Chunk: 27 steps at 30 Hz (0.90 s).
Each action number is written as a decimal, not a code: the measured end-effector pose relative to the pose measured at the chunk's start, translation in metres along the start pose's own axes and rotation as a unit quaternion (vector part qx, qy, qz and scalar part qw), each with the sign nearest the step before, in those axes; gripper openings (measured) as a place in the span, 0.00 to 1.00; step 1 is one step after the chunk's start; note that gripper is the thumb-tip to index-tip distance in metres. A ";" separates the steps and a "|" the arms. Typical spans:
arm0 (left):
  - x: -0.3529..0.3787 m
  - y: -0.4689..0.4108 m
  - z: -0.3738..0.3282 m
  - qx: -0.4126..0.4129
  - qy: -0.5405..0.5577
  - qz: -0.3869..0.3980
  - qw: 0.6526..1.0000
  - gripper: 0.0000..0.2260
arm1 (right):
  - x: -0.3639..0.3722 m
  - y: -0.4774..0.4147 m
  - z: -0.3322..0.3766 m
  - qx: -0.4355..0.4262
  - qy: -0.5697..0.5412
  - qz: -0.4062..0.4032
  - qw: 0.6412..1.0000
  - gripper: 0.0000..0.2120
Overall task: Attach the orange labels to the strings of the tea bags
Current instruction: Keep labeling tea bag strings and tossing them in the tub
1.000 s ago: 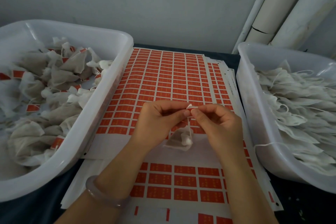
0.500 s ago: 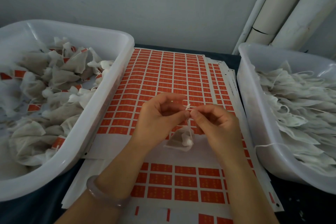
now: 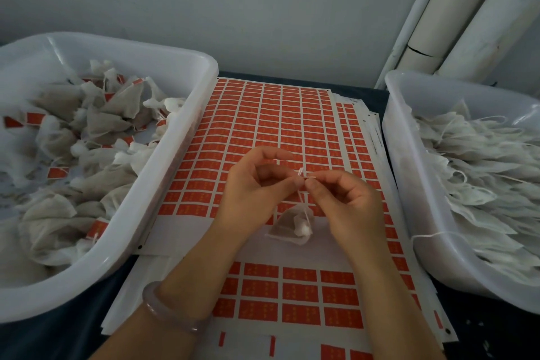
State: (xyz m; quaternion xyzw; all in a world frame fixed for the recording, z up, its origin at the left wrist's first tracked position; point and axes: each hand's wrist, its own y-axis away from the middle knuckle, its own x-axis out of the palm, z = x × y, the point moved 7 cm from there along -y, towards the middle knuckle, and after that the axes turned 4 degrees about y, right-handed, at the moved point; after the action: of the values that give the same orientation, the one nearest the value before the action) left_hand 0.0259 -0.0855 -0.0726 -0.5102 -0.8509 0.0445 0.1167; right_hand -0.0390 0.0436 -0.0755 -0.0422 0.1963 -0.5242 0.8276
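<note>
A small white tea bag [image 3: 293, 226] hangs by its string [image 3: 301, 196] between my two hands, just above the sheets of orange labels [image 3: 271, 123]. My left hand [image 3: 254, 193] pinches the top of the string with thumb and forefinger. My right hand [image 3: 343, 202] pinches the same spot from the right side. A tiny pale bit sticks up between the fingertips; I cannot tell whether it is a label or the string's end.
A white tub [image 3: 163, 166] on the left holds several tea bags with orange labels. A white tub [image 3: 409, 184] on the right holds several unlabelled tea bags with loose strings. White pipes [image 3: 455, 17] stand at the back right against the grey wall.
The left hand's upper fingers have lifted and spread a little. Both hands still pinch the string top; the tea bag hangs in the same place.
</note>
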 end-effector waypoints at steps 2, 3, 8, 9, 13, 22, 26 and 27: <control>-0.002 -0.001 -0.002 0.020 -0.008 -0.009 1.000 0.12 | 0.002 0.001 0.001 0.004 -0.005 0.011 1.000 0.07; -0.003 -0.001 -0.003 0.030 -0.014 -0.012 0.999 0.11 | 0.003 0.001 0.001 0.007 -0.011 0.013 1.000 0.07; -0.002 -0.001 -0.003 0.018 -0.017 -0.006 1.000 0.10 | 0.002 0.001 -0.002 0.020 -0.015 -0.002 1.000 0.07; -0.001 0.000 -0.003 0.011 -0.013 0.000 1.000 0.11 | 0.001 0.001 -0.003 0.022 -0.011 -0.006 1.000 0.06; 0.004 0.001 0.000 -0.008 -0.011 0.019 1.000 0.15 | 0.001 0.001 -0.005 0.025 -0.018 -0.005 1.000 0.05; 0.001 0.000 0.003 -0.023 0.002 -0.003 1.000 0.14 | 0.002 0.001 -0.005 0.047 -0.037 0.006 0.998 0.05; -0.001 0.000 0.000 0.003 -0.003 -0.006 1.000 0.13 | 0.003 0.001 -0.003 0.037 -0.030 0.008 0.999 0.04; -0.002 -0.001 0.000 0.012 -0.006 -0.012 1.000 0.12 | 0.004 0.001 -0.002 0.036 -0.028 0.012 0.999 0.04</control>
State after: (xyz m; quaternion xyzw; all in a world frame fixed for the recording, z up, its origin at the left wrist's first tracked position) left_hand 0.0264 -0.0875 -0.0725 -0.4980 -0.8572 0.0565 0.1181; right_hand -0.0375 0.0411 -0.0785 -0.0251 0.1543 -0.5193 0.8401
